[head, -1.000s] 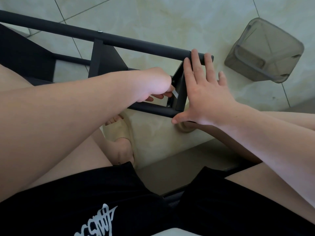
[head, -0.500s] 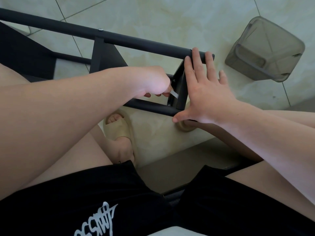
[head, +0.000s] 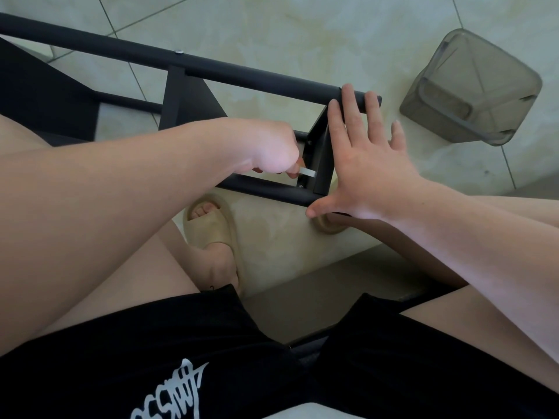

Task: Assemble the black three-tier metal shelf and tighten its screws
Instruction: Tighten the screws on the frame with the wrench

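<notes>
Matte black tubular shelf (head: 257, 75), flat silver wrench (head: 308, 173).

The one view comes from a wide-angle camera on the seated person's head, facing forward and steeply down, past black shorts (head: 181, 358) at the bottom edge to the tiled floor (head: 272, 31) at the top. It sits near. Both forearms span the picture, and the left hand (head: 269, 149), right hand (head: 372, 167) and black shelf frame (head: 242, 71) fall mid-frame. The small silver tool (head: 308, 173) pinched in the left hand is plain to see, and a grey bin (head: 472, 92) lies toward the upper right corner.
</notes>
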A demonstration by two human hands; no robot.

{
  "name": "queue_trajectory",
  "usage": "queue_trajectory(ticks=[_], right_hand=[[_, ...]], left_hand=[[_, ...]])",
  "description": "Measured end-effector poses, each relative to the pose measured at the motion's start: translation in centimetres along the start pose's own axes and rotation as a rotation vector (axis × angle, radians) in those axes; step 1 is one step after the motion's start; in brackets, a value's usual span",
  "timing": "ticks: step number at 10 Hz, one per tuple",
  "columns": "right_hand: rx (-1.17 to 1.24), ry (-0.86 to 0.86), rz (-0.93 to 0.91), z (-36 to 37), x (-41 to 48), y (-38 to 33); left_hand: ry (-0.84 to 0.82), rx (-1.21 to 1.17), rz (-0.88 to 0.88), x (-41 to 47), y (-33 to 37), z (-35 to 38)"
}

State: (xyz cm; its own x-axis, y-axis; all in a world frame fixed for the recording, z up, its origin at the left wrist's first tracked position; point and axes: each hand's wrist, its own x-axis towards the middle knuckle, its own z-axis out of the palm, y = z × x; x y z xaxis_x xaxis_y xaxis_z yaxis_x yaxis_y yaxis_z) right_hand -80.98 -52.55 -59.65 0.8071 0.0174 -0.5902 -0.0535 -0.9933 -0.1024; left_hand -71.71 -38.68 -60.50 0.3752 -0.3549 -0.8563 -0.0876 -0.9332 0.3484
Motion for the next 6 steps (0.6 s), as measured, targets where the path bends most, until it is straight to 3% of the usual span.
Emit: queue_trajectory(ticks=[6], right_hand=[[-0.007,0.001,0.008,-0.03,0.02,-0.05]], left_hand=[[-0.082,0.133,0.054,-0.03,-0.12,0.22]])
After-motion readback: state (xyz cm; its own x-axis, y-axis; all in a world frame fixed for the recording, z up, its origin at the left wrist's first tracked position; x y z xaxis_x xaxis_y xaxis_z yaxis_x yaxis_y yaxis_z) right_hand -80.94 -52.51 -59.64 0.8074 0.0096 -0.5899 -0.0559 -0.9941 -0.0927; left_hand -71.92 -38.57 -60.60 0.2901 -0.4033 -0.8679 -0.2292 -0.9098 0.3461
